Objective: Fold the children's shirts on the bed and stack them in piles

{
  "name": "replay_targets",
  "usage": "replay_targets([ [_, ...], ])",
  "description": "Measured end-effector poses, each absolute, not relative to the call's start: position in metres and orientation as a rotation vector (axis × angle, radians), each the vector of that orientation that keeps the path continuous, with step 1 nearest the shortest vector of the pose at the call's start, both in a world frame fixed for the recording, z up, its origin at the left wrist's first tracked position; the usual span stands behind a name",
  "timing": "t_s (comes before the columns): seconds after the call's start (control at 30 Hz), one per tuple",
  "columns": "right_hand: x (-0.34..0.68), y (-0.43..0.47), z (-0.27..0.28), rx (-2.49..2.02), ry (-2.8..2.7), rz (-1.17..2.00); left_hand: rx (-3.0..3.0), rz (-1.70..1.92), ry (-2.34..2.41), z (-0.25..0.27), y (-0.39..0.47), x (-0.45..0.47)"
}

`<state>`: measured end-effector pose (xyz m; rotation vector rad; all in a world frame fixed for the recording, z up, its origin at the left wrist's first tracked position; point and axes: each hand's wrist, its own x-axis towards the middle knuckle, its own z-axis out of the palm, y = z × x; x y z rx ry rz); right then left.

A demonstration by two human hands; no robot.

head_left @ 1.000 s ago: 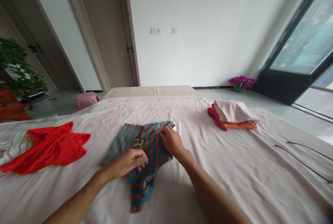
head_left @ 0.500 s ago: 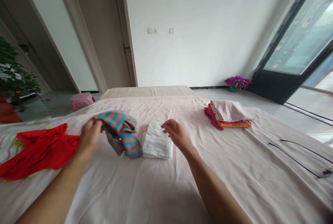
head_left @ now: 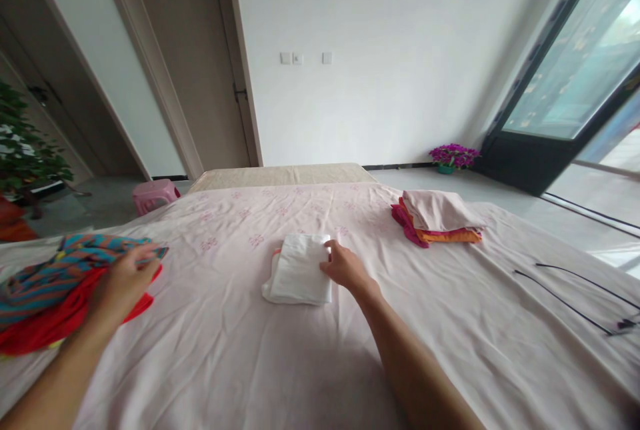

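Observation:
My left hand, slightly blurred, is closed at the right end of a blue-and-orange striped garment. This garment lies spread over a red garment on the left side of the bed. My right hand has its thumb and curled fingers at the right edge of a folded white garment, which lies flat at the middle. A little orange shows at the white garment's left edge.
A stack of folded clothes, pale pink on top of orange and magenta, sits on the right of the pink bedsheet. Thin black rods lie at far right. Beyond the bed are a pink stool and potted purple flowers.
My left hand has carried the striped garment leftward, off the white garment's side and onto the red one. My right hand has shifted slightly right and down to the white garment's edge.

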<state>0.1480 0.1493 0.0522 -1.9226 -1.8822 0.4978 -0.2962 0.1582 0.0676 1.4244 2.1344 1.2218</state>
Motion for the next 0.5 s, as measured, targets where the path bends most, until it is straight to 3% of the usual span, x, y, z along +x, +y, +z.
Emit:
replay_targets([
  [0.13,0.126,0.142,0.062,-1.479,-1.696,0.683,1.502,1.047,1.494,0.049,0.131,-0.189],
  [0.33,0.086,0.116,0.081,-0.788,-1.444,1.41,1.329,1.107,1.044,0.065,0.099,-0.09],
  [0.4,0.085,0.116,0.081,-0.736,-1.35,1.463,1.217,1.214,1.086,0.067,0.103,-0.086],
  [0.5,0.096,0.126,0.075,-0.896,-1.264,1.288,1.032,1.299,1.093,0.067,0.115,-0.101],
])
